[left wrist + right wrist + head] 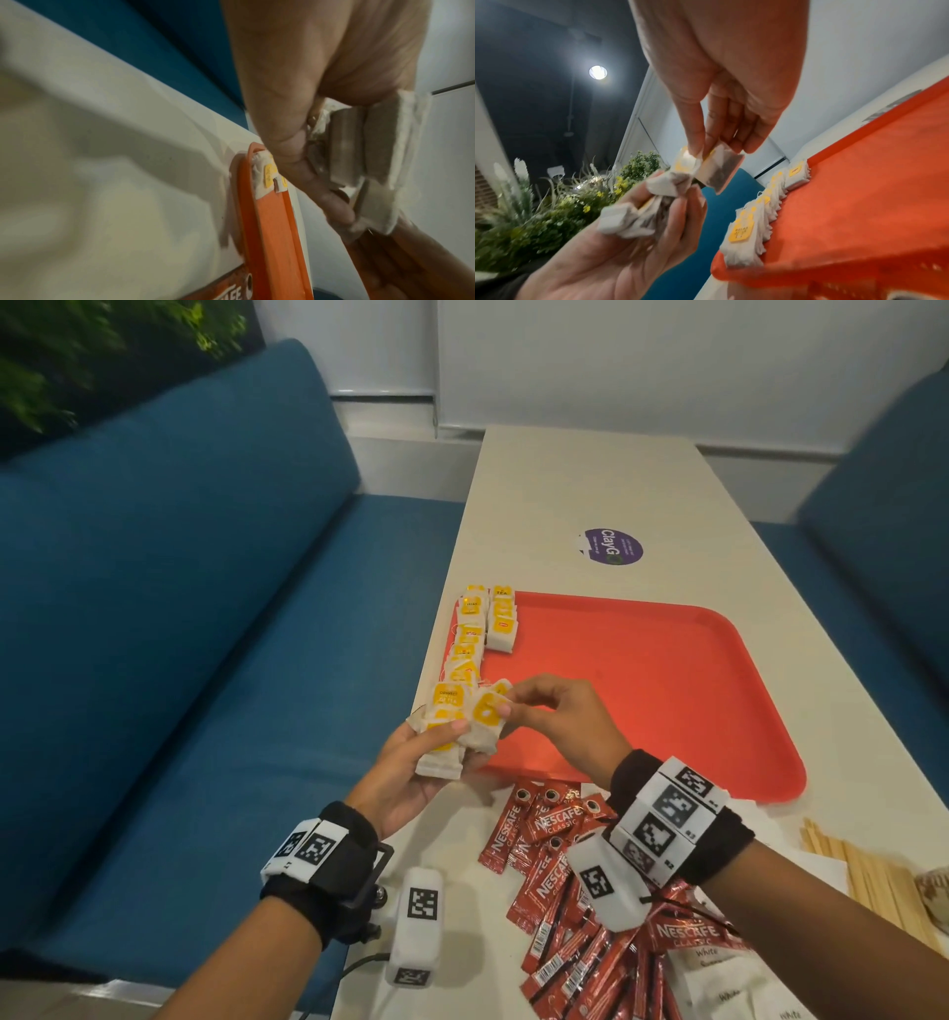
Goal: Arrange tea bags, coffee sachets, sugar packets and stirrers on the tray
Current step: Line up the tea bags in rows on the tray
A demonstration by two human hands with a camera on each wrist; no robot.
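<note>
A long cream table runs away towards a white wall. Near the middle of the table lies a round purple sticker with white lettering. Blue sofas stand along both long edges, one on the left and one on the right. Green plants fill the far left corner of the room; from the right wrist they show yellow flowers. A round ceiling lamp shines overhead.
</note>
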